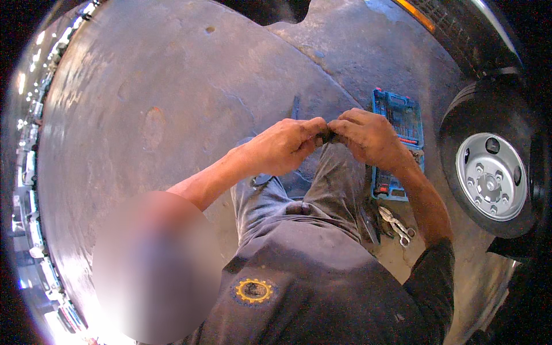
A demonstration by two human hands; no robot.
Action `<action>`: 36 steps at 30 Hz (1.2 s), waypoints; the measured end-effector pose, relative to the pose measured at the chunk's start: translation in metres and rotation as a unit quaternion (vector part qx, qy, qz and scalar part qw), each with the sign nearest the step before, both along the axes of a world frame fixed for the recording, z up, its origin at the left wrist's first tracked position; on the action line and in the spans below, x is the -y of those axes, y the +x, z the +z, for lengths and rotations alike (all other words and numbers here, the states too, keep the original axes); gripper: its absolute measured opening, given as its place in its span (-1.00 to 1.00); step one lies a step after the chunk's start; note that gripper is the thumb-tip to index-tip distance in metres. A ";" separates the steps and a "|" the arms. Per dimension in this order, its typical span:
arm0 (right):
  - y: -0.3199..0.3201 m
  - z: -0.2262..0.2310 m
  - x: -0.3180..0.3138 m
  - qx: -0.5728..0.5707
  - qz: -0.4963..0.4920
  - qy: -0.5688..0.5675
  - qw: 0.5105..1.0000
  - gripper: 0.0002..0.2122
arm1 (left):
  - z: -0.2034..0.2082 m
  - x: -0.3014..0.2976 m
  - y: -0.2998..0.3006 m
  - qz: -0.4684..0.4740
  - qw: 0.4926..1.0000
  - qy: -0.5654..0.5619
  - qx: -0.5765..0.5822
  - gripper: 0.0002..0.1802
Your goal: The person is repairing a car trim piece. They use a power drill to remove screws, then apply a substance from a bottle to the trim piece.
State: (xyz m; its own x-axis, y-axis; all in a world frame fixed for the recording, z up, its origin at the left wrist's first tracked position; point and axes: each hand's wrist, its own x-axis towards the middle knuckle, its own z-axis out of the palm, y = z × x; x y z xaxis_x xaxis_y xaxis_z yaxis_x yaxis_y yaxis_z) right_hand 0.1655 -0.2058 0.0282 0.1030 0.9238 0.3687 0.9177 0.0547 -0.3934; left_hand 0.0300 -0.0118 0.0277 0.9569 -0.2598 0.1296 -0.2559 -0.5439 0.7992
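Note:
In front of me, above my knees, both hands meet at a small dark object (325, 136) whose kind I cannot make out. My left hand (290, 144) pinches it from the left, thumb and fingers closed. From the other side, my right hand (366, 135) has its fingertips curled onto the same dark piece. Most of it is hidden by the fingers. Beyond my right forearm lies an open blue tool case (397, 99) with small tools and red-marked parts in it; the forearm and hand cover some of it.
Silver metal snips (395, 223) lie on the floor by my right leg, beside a dark tool (369, 224). At the right stands a vehicle wheel (491, 177) with a black tyre, below a dark vehicle body with an orange strip (415, 14). Worn concrete floor (155, 86) stretches left.

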 end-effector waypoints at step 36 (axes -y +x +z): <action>-0.016 -0.002 0.015 0.138 -0.195 0.089 0.967 -0.57 | -0.040 0.001 0.006 0.105 0.769 -0.506 -0.377 -0.63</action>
